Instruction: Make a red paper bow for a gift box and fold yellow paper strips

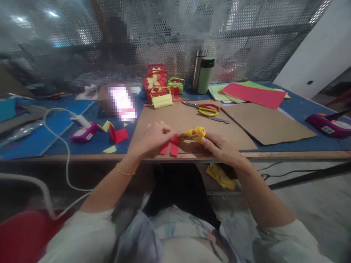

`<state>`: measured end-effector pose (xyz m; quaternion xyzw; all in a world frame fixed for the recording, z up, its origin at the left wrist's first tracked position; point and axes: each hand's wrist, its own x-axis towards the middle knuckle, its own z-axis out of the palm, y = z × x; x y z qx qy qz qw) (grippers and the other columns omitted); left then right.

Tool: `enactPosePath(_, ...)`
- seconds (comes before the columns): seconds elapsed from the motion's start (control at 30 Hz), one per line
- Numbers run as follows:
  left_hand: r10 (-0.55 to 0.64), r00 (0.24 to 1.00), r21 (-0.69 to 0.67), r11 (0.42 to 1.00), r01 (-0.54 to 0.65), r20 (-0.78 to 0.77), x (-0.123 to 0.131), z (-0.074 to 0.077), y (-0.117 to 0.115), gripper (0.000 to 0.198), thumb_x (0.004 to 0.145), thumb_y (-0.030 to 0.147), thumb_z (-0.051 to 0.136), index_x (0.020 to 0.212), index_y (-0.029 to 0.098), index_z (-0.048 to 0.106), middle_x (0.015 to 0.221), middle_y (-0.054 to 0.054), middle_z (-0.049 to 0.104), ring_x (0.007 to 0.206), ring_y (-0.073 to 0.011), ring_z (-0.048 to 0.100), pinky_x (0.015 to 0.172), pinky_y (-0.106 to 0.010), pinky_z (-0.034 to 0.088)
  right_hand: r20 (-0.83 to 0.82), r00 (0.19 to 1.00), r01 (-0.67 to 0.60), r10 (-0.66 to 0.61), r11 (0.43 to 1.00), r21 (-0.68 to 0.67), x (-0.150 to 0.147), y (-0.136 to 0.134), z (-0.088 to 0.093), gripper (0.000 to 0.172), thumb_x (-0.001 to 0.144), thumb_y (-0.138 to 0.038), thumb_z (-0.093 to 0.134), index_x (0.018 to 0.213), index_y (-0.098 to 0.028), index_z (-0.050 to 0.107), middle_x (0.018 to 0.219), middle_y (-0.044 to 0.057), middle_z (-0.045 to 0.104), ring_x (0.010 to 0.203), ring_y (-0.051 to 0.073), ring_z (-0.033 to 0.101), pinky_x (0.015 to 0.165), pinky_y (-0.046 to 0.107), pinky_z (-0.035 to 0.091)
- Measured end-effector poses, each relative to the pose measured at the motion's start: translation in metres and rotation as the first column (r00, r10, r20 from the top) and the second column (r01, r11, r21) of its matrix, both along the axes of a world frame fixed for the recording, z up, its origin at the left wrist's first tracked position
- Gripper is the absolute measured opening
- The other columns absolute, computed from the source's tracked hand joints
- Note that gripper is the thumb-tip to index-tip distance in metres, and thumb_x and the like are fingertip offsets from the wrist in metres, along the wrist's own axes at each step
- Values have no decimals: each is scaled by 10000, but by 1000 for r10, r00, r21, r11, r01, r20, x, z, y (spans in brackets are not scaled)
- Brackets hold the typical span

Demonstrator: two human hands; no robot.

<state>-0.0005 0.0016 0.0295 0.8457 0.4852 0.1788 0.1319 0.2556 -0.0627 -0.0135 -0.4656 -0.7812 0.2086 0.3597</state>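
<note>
My left hand (pixel 153 138) is closed in a pinch on a small red paper piece (pixel 170 146) with strips hanging down, held over the front edge of a cardboard sheet (pixel 178 118). My right hand (pixel 219 146) is wrapped round a yellow glue gun (pixel 193 134) whose nozzle points left at the red paper. The two hands sit close together near the table's front edge.
Scissors (pixel 207 109) with red and yellow handles lie behind the hands. Small paper baskets (pixel 159 86), two flasks (pixel 203 73), coloured paper sheets (pixel 252 94), a second cardboard sheet (pixel 265 124), purple glue guns (pixel 83 133) (pixel 329 124) and paper scraps (pixel 116 135) are spread about. A white cable (pixel 67 153) hangs off the left.
</note>
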Motion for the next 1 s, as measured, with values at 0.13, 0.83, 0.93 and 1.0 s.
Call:
enactPosePath(0.13,31,999,-1,1000,-31,26,1,2,-2,285,876,323,555,749,200,779,814,-51,669,758,-203,575,777,-378,453,14,1000,1,-1,1000,-14,1,0,-1,487,1039,-588,404,842,-196,616,791,58,662,714,197,573,682,323,422)
enactPosePath(0.83,118,988,-56,992,-113,102,1,-19,4,120,821,284,668,819,214,765,947,-61,708,859,-217,608,824,-374,480,-49,999,2,-1,1000,7,1,-2,-3,480,1032,-605,416,850,-209,616,769,48,649,709,200,576,669,329,435)
enactPosePath(0.93,119,988,-59,992,-113,96,1,-19,4,130,830,294,665,829,215,768,944,-61,705,856,-214,606,813,-368,474,-58,998,4,-4,1000,2,0,-3,-1,491,1026,-625,419,873,-208,626,762,46,648,687,194,566,639,319,431)
enactPosePath(1.0,112,989,-55,993,-107,92,1,-19,3,141,838,307,664,831,215,770,944,-63,706,854,-213,606,808,-366,473,-63,998,9,-9,1000,0,0,-4,-1,505,1023,-643,416,888,-208,633,756,45,648,676,192,562,626,316,431)
